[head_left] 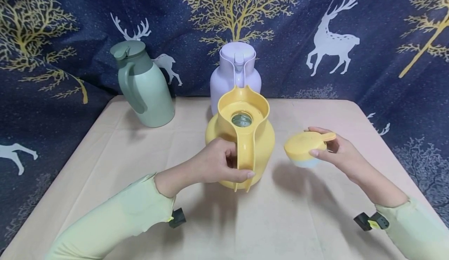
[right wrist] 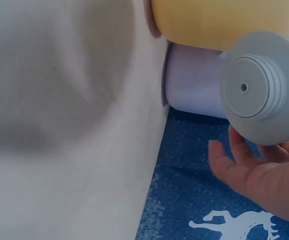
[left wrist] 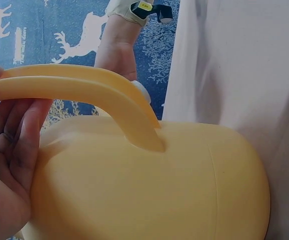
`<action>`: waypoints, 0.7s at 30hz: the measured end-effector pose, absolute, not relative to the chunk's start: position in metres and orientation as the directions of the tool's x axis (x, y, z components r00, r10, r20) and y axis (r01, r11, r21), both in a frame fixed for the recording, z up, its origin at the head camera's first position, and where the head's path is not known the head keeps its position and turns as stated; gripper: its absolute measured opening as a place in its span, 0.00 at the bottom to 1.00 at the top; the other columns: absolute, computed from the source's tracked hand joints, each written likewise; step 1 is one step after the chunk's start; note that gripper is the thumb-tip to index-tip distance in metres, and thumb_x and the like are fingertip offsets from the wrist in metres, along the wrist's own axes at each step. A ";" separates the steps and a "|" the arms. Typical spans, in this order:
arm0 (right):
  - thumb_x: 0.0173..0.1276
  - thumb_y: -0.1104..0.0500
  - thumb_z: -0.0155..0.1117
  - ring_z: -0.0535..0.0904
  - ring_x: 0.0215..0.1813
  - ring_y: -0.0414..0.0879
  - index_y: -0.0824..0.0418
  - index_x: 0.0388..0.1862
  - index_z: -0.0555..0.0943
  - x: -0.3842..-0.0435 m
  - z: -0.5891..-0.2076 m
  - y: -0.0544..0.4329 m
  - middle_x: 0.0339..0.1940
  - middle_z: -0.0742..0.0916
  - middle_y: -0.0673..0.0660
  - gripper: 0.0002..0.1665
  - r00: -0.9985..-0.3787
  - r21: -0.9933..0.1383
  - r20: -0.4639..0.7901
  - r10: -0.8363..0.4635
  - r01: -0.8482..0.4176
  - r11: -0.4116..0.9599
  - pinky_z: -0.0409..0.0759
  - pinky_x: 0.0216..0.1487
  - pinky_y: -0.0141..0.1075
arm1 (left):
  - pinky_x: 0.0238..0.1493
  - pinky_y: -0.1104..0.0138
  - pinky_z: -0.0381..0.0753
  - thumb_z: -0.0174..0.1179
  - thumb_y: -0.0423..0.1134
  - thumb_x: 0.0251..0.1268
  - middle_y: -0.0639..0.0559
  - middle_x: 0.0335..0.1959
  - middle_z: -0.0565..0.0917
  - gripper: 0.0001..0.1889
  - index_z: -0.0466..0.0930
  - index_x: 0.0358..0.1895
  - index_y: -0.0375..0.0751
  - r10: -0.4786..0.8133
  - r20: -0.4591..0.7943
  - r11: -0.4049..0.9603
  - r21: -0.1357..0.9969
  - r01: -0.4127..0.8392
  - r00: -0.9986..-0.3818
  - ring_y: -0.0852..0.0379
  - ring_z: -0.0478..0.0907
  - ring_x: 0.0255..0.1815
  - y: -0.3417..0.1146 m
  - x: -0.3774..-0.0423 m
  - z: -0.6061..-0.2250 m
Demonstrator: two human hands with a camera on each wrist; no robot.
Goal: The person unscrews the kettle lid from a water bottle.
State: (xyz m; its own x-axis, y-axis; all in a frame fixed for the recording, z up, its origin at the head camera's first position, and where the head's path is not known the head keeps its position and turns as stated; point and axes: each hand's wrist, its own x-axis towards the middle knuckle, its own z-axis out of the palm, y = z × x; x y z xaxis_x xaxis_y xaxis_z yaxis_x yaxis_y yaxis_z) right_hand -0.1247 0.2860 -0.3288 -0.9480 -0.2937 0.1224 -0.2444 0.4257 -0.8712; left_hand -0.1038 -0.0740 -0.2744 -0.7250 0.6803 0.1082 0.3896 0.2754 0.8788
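Note:
A yellow thermos jug [head_left: 264,147] stands on the table with its top off, so the round glass mouth shows. My left hand [head_left: 219,160] grips the jug's handle [left wrist: 79,87], fingers curled round it and thumb across its outer side. To the right of the jug, my right hand [head_left: 338,151] holds the yellow lid [head_left: 303,143] by its edge, clear of the table. The right wrist view shows the pale underside of the lid [right wrist: 254,90], with a stepped round plug and a small hole in its middle.
A lavender thermos jug [head_left: 236,67] with its lid on stands right behind the yellow one. The green thermos jug [head_left: 151,92] is at the back left. A peach cloth [head_left: 140,190] covers the table, and a dark blue curtain [head_left: 280,73] with deer hangs behind.

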 end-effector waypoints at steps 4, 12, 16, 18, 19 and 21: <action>0.71 0.63 0.66 0.75 0.53 0.20 0.63 0.76 0.68 -0.124 -0.327 0.287 0.54 0.79 0.23 0.36 -0.959 -0.814 0.041 -0.281 -0.196 0.548 0.75 0.49 0.18 | 0.29 0.72 0.78 0.72 0.37 0.57 0.51 0.22 0.85 0.08 0.86 0.34 0.35 0.681 0.110 0.278 0.876 0.395 -0.724 0.68 0.74 0.24 -0.074 -0.104 -0.274; 0.70 0.54 0.70 0.74 0.60 0.30 0.65 0.74 0.70 -0.132 -0.329 0.281 0.67 0.82 0.67 0.38 -0.952 -0.682 -0.093 -0.293 -0.154 0.715 0.73 0.51 0.20 | 0.28 0.72 0.78 0.72 0.37 0.57 0.51 0.20 0.84 0.08 0.86 0.33 0.35 0.677 0.125 0.284 0.865 0.414 -0.725 0.68 0.73 0.23 -0.074 -0.104 -0.273; 0.69 0.52 0.70 0.80 0.60 0.51 0.69 0.73 0.70 -0.137 -0.331 0.280 0.62 0.84 0.70 0.39 -0.938 -0.636 -0.146 -0.314 -0.154 0.756 0.78 0.51 0.29 | 0.28 0.72 0.78 0.72 0.37 0.57 0.51 0.21 0.84 0.08 0.86 0.33 0.34 0.681 0.126 0.276 0.868 0.412 -0.722 0.68 0.73 0.23 -0.074 -0.105 -0.273; 0.68 0.50 0.70 0.82 0.59 0.55 0.70 0.72 0.71 -0.139 -0.333 0.281 0.60 0.86 0.69 0.40 -0.930 -0.613 -0.178 -0.321 -0.151 0.776 0.81 0.52 0.36 | 0.28 0.72 0.78 0.72 0.37 0.57 0.50 0.21 0.85 0.08 0.86 0.33 0.34 0.683 0.128 0.271 0.870 0.413 -0.719 0.68 0.73 0.24 -0.074 -0.105 -0.273; 0.67 0.50 0.71 0.83 0.59 0.57 0.70 0.72 0.71 -0.139 -0.333 0.281 0.59 0.86 0.69 0.41 -0.926 -0.601 -0.190 -0.325 -0.152 0.785 0.82 0.53 0.40 | 0.28 0.72 0.78 0.72 0.37 0.57 0.50 0.21 0.85 0.08 0.86 0.33 0.34 0.684 0.129 0.269 0.870 0.413 -0.718 0.68 0.73 0.24 -0.073 -0.105 -0.273; 0.65 0.49 0.72 0.84 0.58 0.57 0.70 0.71 0.72 -0.141 -0.333 0.282 0.57 0.87 0.68 0.42 -0.918 -0.572 -0.209 -0.337 -0.164 0.804 0.82 0.53 0.44 | 0.28 0.72 0.78 0.72 0.36 0.57 0.50 0.21 0.85 0.08 0.86 0.33 0.34 0.685 0.130 0.269 0.870 0.414 -0.717 0.68 0.73 0.23 -0.073 -0.105 -0.273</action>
State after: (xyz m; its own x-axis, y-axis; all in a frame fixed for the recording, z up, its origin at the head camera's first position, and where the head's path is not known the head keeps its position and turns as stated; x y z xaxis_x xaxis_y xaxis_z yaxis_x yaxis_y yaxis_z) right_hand -0.1405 0.2817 -0.3333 -0.9180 -0.3368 -0.2094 -0.1643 0.8035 -0.5722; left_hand -0.1046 -0.0734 -0.2732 -0.7170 0.6847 0.1303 0.4144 0.2686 0.8695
